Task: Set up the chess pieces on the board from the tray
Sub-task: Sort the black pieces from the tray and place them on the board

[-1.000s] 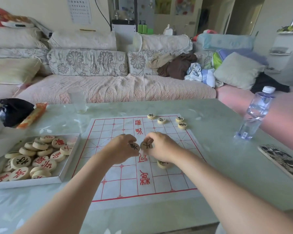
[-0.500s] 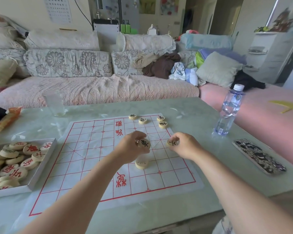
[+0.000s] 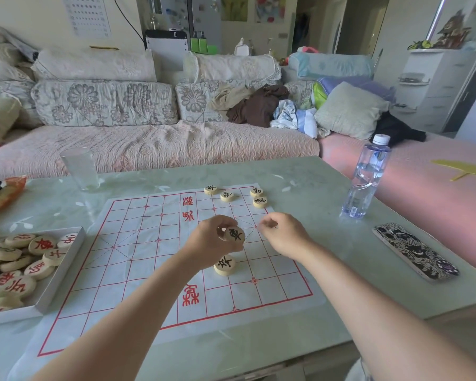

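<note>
Soft daylight fills the room, brighter at the far right. The table [image 3: 313,188] top shows a pale sheen. Shadows are faint. Wide-angle bending curves the edges; the right hand [image 3: 283,235] blurs slightly.

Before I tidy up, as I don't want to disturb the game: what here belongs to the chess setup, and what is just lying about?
Job: board, tray, tray pieces, placed pieces, held piece in left hand.
Lying about: glass, bottle, phone, snack packet.
</note>
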Demonstrator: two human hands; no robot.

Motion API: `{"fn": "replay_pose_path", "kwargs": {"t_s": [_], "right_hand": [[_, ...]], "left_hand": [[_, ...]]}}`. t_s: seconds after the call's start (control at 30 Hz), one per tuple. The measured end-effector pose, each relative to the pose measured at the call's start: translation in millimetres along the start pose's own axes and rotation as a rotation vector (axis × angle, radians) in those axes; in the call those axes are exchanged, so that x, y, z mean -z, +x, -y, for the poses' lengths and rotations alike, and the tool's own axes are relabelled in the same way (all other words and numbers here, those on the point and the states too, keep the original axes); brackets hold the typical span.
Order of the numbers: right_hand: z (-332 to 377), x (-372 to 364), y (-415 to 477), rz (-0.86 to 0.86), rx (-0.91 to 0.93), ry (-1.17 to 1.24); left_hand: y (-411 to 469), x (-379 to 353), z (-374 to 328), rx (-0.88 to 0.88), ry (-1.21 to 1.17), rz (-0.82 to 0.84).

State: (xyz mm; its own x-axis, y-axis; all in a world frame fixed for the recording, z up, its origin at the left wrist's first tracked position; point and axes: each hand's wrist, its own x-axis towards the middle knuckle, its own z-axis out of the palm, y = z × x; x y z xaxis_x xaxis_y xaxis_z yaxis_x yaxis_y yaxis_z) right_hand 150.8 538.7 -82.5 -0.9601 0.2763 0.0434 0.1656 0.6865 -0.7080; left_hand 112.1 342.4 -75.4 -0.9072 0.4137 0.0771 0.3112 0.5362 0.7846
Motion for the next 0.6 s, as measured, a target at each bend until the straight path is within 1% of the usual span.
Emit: {"fn": "replay_pose_path", "kwargs": {"t_s": [0.07,0.1,0.17,0.27,0.33,0.4,0.53,0.6], "right_hand": [[16,-7,-8,0.127,-0.045,0.278],[22,-10,-11,0.175,-0.062,0.366],[26,-15,-15,0.214,-0.084,0.463],[26,-16,-14,0.206,-0.109,0.544],[26,-13,-14,0.196,-0.098,0.552],[26,-12,-18,0.206,-0.053,0.526],[27,-7,-26,0.196,0.037,0.383],[25,-3,-31,0.2,0.08,0.319]], "left_hand": [[-1,-1,-2,-0.02,-0.006,-0.023],[-2,-1,-4,-0.026,-0.009,-0.03],[-3,-1,-5,-0.032,-0.022,-0.03],[-6,2,-7,0.015,-0.118,0.022],[-6,4,-7,0.059,-0.196,0.045],[-7,4,-8,0.082,-0.21,0.028],[-8,2,-10,0.146,-0.252,0.007],[-11,0,-13,0.139,-0.249,0.024]]}}
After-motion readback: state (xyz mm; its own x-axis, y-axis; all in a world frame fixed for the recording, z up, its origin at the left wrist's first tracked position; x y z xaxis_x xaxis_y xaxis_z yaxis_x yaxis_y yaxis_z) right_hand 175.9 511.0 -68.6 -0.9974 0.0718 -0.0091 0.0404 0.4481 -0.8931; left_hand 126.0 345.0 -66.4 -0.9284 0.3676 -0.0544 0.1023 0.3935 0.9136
